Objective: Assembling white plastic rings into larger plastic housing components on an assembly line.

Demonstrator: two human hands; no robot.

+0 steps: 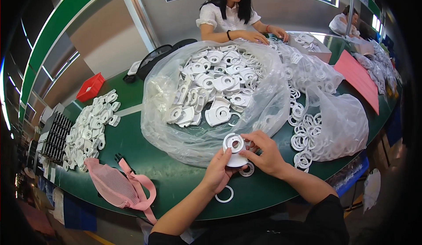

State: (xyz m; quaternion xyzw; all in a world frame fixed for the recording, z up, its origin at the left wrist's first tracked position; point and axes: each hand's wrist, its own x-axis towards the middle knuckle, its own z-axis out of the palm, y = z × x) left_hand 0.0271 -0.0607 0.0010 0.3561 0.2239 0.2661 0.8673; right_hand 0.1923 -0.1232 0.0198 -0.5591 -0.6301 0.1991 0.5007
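Near the table's front edge I hold a white plastic part (238, 160) with a round, holed end. My left hand (216, 170) is closed around its lower left side, the thumb lying on the front. From the right, my right hand (265, 155) has its fingers bent against the part's edge; whether they pinch a separate ring there is hidden. Beneath my hands a white ring (249, 169) lies on the green table, partly covered. Closer to me is another white ring (224, 200). Beyond my hands, a large clear plastic bag (160, 128) lies open, heaped with similar white parts (218, 113).
White rings (303, 133) spill beside a clear bag (345, 124) at right. More white parts (90, 128) are piled left, near a red tray (90, 87) and a pink mesh bag (112, 184). Across the table a person (228, 19) works beside a white box (318, 52).
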